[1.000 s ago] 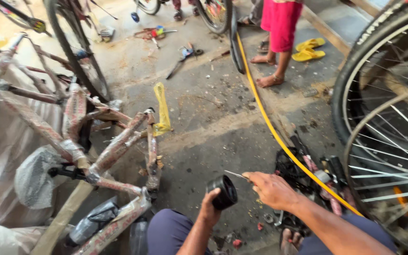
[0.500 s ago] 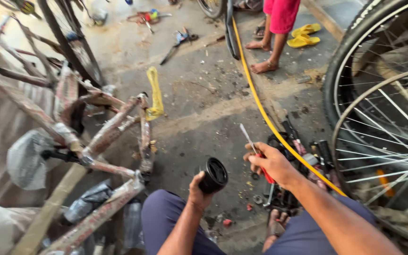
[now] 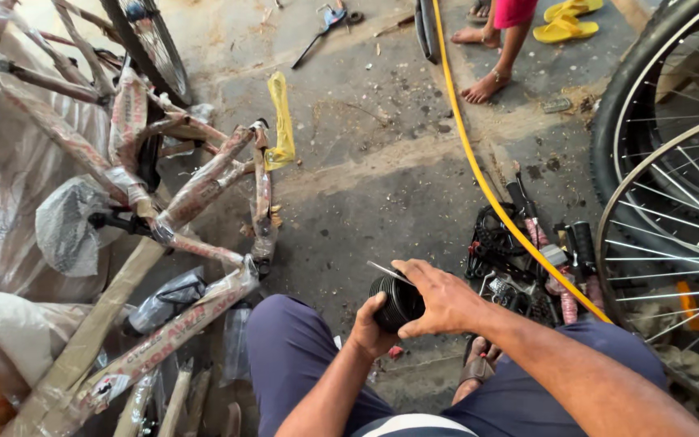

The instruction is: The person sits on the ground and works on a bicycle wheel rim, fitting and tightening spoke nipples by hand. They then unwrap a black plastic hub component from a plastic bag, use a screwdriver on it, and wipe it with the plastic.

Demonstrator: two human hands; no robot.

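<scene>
- I see my left hand (image 3: pixel 370 330) curled around a black ribbed cylinder (image 3: pixel 396 303), a bicycle part I cannot name for certain, gripping it from below, just above my left knee (image 3: pixel 285 336).
- My right hand (image 3: pixel 444 301) lies over the cylinder's far side, fingers closed on it, and pinches a thin silvery tool (image 3: pixel 388 273) that sticks out to the left across the top of the cylinder; whether its tip touches the part I cannot tell.
- Judging from this, the work wants a steady left grip so the cylinder does not roll, while the right guides the tool with small wrist moves, not arm swings.
- I would keep the cylinder over the knee, away from the yellow hose (image 3: pixel 479 174) running just to its right, so the elbow does not snag it.
- Loose black parts and tools (image 3: pixel 519 259) lie on the floor right of the cylinder, under the hose.
- A paper-wrapped bicycle frame (image 3: pixel 196 194) stands to its left, a spoked wheel (image 3: pixel 673 210) far right.
- Another person's bare feet (image 3: pixel 487 85) stand well beyond it.
</scene>
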